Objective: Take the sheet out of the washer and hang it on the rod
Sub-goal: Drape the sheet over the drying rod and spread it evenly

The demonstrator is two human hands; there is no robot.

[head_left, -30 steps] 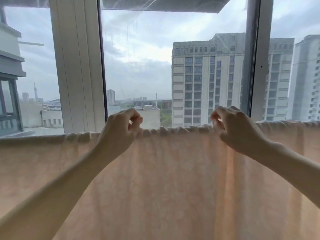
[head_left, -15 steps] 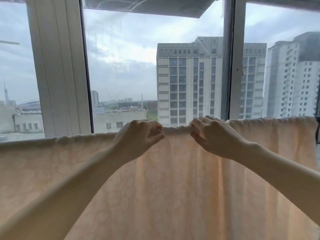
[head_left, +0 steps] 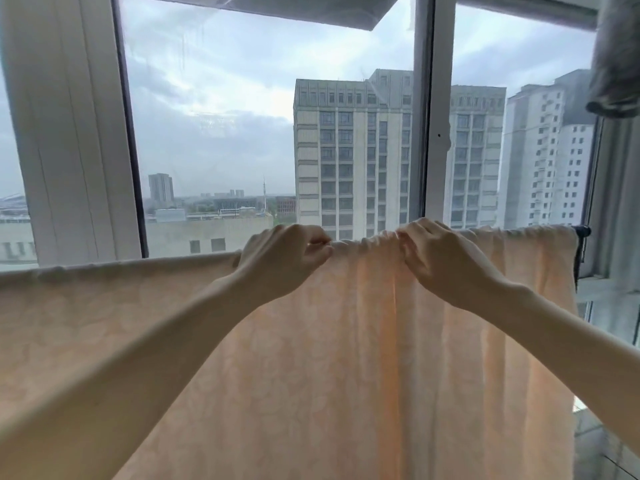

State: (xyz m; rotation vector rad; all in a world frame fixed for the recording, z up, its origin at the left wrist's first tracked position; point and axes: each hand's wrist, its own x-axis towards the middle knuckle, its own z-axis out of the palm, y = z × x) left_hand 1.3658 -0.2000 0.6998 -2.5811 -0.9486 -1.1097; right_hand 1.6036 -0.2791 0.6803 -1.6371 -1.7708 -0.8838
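A pale peach sheet [head_left: 346, 358] with a faint leaf pattern hangs over a horizontal rod across the whole view. The rod is hidden under the cloth except its dark right end [head_left: 583, 232]. My left hand [head_left: 287, 259] pinches the bunched top fold of the sheet near the middle. A short way to its right, my right hand [head_left: 440, 258] grips the same fold. Between the two hands the cloth is gathered into small ruffles.
White window frames [head_left: 74, 133] and glass stand just behind the rod, with tall buildings outside. A grey cloth [head_left: 616, 57] hangs at the top right corner. A sill and ledge [head_left: 609, 289] lie at the right, beyond the sheet's edge.
Both hands have slid rightward along the rod, still holding the top fold. The view has turned right, so the sheet's right edge and the rod's end now show.
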